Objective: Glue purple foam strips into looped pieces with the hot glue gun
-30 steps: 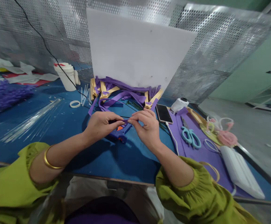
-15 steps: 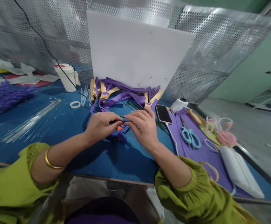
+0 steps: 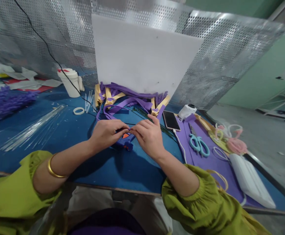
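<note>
Over the middle of the blue table, my left hand [image 3: 106,131] and my right hand [image 3: 149,135] meet fingertip to fingertip. Both are closed in a pinch on a thin purple strip [image 3: 129,129], mostly hidden by the fingers. Just beneath lies a blue tool with orange parts [image 3: 126,142], partly covered by my hands; its kind is hard to make out. Behind my hands curl loose purple ribbons [image 3: 115,109]. Dark green stems [image 3: 165,130] lie beyond my right hand.
Small purple flower bunches in tan wraps [image 3: 154,107] stand before a white board [image 3: 144,55]. Rightward lie a phone [image 3: 171,120] with its cable, turquoise-handled scissors [image 3: 199,146] and a white pack [image 3: 251,179]. Leftward are clear sticks [image 3: 34,127], a tape ring [image 3: 78,111] and a white cup [image 3: 69,82].
The fingertips of my right hand have drawn together and shifted slightly down at the strip. My left hand has barely moved. The view has tilted a little.
</note>
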